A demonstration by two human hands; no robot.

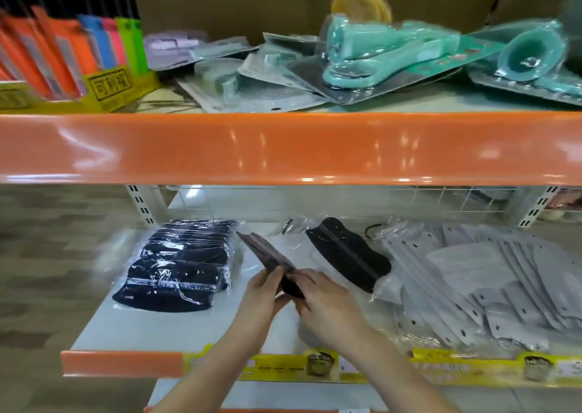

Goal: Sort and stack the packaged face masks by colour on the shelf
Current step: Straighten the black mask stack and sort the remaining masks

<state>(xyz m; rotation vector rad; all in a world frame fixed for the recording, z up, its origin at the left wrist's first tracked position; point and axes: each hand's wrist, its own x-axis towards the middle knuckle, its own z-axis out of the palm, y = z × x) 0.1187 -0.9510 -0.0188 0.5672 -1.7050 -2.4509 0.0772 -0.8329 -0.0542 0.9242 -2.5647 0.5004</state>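
1. Both hands met over the lower shelf [104, 327], just behind its front edge: the left hand [263, 296] and right hand [326, 299] pinched a brownish packaged mask [267, 255] between curled fingers, its far end tilted up and leftward.
2. Left of that mask, a stack of black packaged masks [179, 267] lay on the shelf.
3. Just right of it lay a single black mask [346, 252] in clear wrap.
4. Further right, grey packaged masks [472, 283] were fanned out.
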